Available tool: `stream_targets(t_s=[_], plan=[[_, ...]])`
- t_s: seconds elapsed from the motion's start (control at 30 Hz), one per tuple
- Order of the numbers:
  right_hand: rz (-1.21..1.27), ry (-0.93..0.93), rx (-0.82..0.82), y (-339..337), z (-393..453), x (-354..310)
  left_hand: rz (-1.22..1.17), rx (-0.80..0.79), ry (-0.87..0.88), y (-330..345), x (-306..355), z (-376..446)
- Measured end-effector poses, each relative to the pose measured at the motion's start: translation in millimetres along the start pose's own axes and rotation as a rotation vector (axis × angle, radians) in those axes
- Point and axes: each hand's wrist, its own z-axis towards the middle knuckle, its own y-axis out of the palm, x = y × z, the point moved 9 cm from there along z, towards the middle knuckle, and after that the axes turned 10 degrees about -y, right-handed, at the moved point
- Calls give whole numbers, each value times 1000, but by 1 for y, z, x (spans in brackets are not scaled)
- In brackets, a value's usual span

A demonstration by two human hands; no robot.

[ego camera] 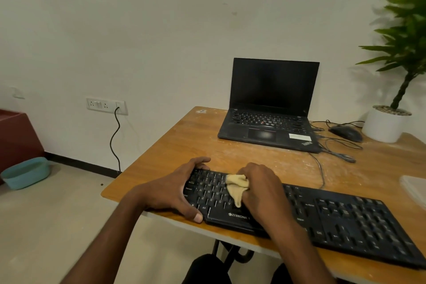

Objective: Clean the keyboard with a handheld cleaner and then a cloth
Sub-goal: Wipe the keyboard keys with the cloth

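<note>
**Cloth pass under way at the keyboard's left end**

The black keyboard (299,212) lies along the near edge of the wooden desk (184,136), slightly angled. The left hand (179,189) clamps its left end, fingers curled over the far edge and thumb hooked on the near one; I take that as bracing, so the board does not skate while it is rubbed. The right hand (260,191) is bunched around a yellow cloth (236,188), gripping it in a wad and pressing it onto the letter keys just beside the left hand. A wad suits getting between key caps better than a flat sheet would. No handheld cleaner is in sight, so my guess is the job has reached the cloth stage.

Behind, an open laptop (269,108) with a dark screen sits well apart, a mouse (345,132) beside it. The white pot (383,127) holds pebbles and a green plant (405,37). On the floor, a teal tub (25,174); I cannot tell what is inside.
</note>
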Motion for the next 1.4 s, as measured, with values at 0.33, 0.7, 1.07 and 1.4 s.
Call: stream_targets(t_s=[0.33,0.7,1.07,1.4], plan=[[30,-3,-54,1,-15,-2,-17,-5,7,0,1,0],[57,-135,-74,19,0,-58,10,20,2,0,0,1],[32,-78,-49,3,-21,-34,-17,2,4,1,-1,1],[58,-46,-37,-1,-35,-8,-1,-1,0,1,-1,1]])
